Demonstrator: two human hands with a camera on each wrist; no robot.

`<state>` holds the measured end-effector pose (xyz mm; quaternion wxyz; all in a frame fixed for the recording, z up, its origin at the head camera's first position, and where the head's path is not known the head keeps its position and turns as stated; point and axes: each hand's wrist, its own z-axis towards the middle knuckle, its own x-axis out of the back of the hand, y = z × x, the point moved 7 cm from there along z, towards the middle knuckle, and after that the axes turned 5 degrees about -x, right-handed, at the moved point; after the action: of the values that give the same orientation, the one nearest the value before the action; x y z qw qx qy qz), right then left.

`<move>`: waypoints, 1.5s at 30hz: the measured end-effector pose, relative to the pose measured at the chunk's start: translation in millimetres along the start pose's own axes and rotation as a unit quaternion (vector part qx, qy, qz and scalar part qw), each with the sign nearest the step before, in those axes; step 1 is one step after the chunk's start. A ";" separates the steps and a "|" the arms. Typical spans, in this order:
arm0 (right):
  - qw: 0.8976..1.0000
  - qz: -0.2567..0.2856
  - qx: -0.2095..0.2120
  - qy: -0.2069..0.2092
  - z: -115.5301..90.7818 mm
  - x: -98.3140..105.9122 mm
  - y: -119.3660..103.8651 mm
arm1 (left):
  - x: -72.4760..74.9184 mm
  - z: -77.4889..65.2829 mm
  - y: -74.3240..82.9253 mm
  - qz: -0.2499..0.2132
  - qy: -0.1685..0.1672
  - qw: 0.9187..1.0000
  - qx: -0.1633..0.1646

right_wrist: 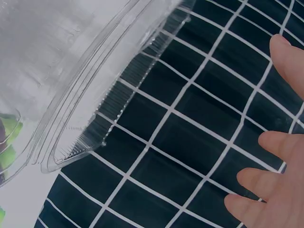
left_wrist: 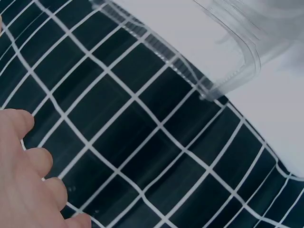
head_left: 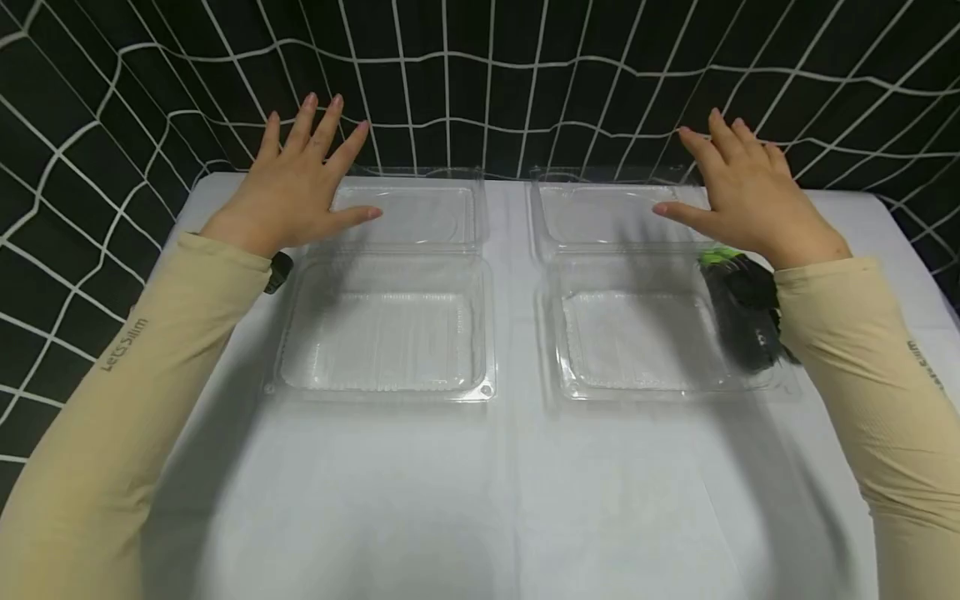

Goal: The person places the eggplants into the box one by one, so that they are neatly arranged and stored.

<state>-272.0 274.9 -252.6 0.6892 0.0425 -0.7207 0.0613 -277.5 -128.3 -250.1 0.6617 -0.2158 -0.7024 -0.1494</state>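
Clear plastic is the material of two boxes that lie side by side on the white bench (head_left: 420,500), each with its lid folded back to the far side. From where I stand, the left box (head_left: 382,342) and the right box (head_left: 637,342) are near each other, with only a narrow strip of the bench between. Behind them, the left lid (head_left: 420,217) and the right lid (head_left: 600,212) reach so far that, in the wrist views, a corner of each goes past the far edge.

Over the outer part of the left lid the person stretches the left hand (head_left: 300,179), its fingers straight and spread, the thumb pointing inward. In a similar way, the right hand (head_left: 746,196) is above the outer part of the right lid, its fingers also spread. Shadows fall on the plastic, so both hands seem to be in the air.

At the right end of the right box I see a dark bundle (head_left: 738,317) with a bright green top, close to the right sleeve (head_left: 862,358); whether it is inside the box or beside it, I cannot tell. Beyond the bench, a white net (head_left: 446,54) hangs against a black backdrop (head_left: 468,93).
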 end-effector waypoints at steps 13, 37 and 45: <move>0.993 0.091 -0.046 0.066 -28.8 11.0 28.2 | -12.7 -88.5 -18.4 -0.098 0.082 0.991 0.039; 0.937 0.199 -0.249 0.144 -128.7 -95.0 217.5 | -104.7 -168.1 15.1 -0.209 0.152 0.964 0.058; 0.901 0.279 -0.296 0.153 -138.7 -141.5 272.4 | -105.3 -166.8 20.1 -0.215 0.173 0.960 0.050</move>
<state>-168.1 561.3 -396.1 0.7266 -0.3763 -0.5735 0.0404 -119.8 -204.7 -342.9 0.7352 0.0027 -0.6139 -0.2874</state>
